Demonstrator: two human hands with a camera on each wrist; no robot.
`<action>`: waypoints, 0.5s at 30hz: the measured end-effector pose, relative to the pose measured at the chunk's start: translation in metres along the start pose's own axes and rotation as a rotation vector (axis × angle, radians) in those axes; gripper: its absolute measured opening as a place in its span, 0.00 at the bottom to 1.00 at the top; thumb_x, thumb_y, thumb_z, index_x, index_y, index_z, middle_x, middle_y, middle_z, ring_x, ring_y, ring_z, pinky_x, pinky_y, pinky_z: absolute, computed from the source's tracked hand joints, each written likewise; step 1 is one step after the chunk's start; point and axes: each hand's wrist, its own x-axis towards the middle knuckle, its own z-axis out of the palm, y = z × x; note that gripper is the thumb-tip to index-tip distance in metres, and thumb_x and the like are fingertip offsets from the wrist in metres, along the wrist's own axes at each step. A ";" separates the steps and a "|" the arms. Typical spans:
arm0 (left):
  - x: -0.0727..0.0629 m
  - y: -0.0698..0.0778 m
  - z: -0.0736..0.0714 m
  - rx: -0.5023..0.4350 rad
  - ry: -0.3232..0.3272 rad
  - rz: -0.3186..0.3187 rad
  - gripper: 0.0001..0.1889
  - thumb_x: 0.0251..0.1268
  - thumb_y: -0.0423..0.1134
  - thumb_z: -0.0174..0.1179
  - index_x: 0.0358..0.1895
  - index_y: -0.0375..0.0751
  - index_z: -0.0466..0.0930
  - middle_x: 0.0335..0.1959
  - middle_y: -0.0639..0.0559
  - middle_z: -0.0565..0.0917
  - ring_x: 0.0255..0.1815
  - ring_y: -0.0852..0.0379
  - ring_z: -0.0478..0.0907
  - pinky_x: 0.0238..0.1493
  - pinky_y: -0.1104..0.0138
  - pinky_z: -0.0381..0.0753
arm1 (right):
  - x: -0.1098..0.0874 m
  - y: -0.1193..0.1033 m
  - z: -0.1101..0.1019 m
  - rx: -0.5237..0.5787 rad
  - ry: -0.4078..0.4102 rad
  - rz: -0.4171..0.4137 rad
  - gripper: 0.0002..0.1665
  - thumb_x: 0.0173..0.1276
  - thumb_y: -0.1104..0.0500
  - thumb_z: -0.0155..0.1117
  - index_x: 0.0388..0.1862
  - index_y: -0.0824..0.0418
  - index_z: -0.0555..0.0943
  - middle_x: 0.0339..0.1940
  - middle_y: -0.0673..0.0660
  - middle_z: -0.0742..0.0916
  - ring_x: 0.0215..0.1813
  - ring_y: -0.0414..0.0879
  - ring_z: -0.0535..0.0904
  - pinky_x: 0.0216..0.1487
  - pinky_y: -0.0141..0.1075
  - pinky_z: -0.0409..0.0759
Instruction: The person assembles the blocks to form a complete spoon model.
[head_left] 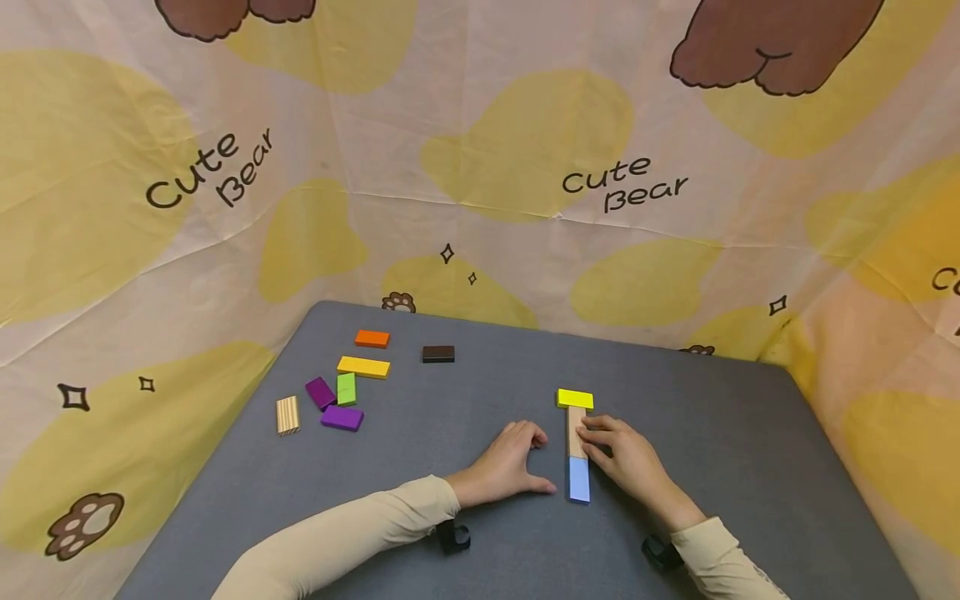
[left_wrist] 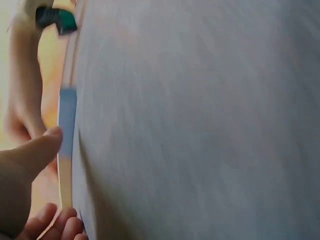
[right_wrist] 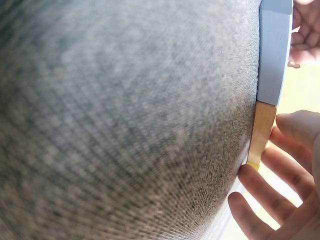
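Note:
A yellow block [head_left: 575, 399] lies crosswise at the far end of a natural wood block [head_left: 576, 433]. A light blue block [head_left: 579, 480] continues the wood block's line toward the near side, end against end. My right hand [head_left: 628, 461] touches the wood block's right side with its fingertips; in the right wrist view its fingers are spread beside the wood block [right_wrist: 263, 127]. To the left of the row is my left hand [head_left: 504, 468], thumb and fingers apart, with a gap to the blocks in the head view and nothing held.
On the table's left side lie an orange block [head_left: 372, 338], a yellow-orange block [head_left: 363, 367], a green block [head_left: 346, 389], two purple blocks [head_left: 342, 417] and a group of wood pieces [head_left: 287, 416]. A dark brown block [head_left: 438, 354] lies farther back. Printed cloth [head_left: 495, 167] hangs behind the table.

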 end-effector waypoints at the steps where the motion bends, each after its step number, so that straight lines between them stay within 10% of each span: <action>1: 0.000 -0.006 -0.004 -0.016 0.027 -0.011 0.32 0.48 0.54 0.77 0.53 0.43 0.75 0.48 0.52 0.79 0.49 0.59 0.72 0.53 0.69 0.74 | 0.000 0.000 0.000 0.000 0.003 -0.002 0.19 0.62 0.58 0.73 0.53 0.58 0.87 0.53 0.54 0.87 0.56 0.53 0.83 0.52 0.50 0.82; 15: 0.023 -0.098 -0.068 -0.158 0.626 -0.457 0.42 0.51 0.50 0.76 0.67 0.36 0.66 0.63 0.38 0.65 0.62 0.41 0.59 0.64 0.46 0.58 | -0.001 0.000 0.000 0.003 0.000 -0.012 0.19 0.62 0.59 0.73 0.53 0.58 0.87 0.54 0.55 0.87 0.57 0.54 0.83 0.52 0.49 0.82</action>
